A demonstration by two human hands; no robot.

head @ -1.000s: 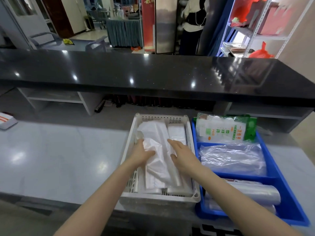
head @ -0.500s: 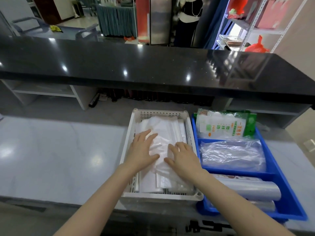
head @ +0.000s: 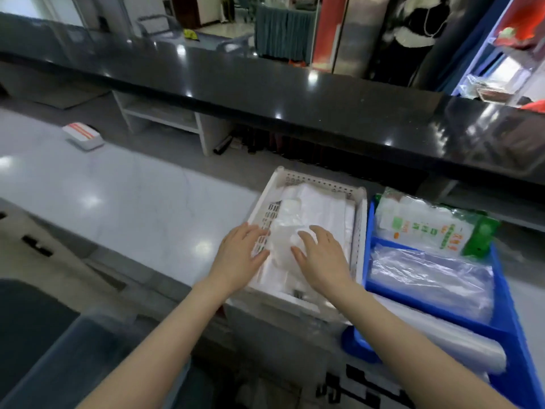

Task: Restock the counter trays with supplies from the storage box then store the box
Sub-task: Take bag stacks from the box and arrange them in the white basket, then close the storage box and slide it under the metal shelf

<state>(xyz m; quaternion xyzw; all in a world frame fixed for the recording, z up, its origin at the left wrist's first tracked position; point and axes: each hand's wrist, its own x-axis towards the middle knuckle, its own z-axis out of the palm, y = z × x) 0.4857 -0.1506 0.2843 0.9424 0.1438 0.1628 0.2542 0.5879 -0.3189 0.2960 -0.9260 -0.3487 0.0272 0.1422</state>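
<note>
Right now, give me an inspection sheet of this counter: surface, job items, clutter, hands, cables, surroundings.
Surface: grey counter, glossy, below a black upper ledge.
Job's things: white tray holds white bags; blue tray beside it holds a green-and-white packet, clear bags and a clear roll; grey bin at lower left, blurred.
Clutter: white device with orange stripes on the counter's far left.
Hands: left hand and right hand lie open on the white bags; the left overlaps the tray's left wall.
Cables: nothing seen.
Surroundings: shelving rack and a person beyond the ledge.
</note>
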